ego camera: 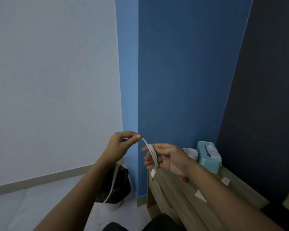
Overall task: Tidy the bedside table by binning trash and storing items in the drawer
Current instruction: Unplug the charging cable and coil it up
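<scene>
A white charging cable (151, 155) is held in the air above the left end of the wooden bedside table (178, 194). My right hand (167, 158) grips several gathered loops of it, with a plug end hanging below the fingers. My left hand (122, 142) pinches the free strand, which runs taut to the loops; the rest trails down past my left forearm. Two scraps of white paper (200, 195) lie on the table top. A bin lined with a black bag (117, 185) stands on the floor left of the table.
A teal tissue box (208, 157) and a white mug (191, 153) stand at the table's far end against the blue wall. A small red object (185, 179) shows under my right wrist. Pale floor tiles spread to the left.
</scene>
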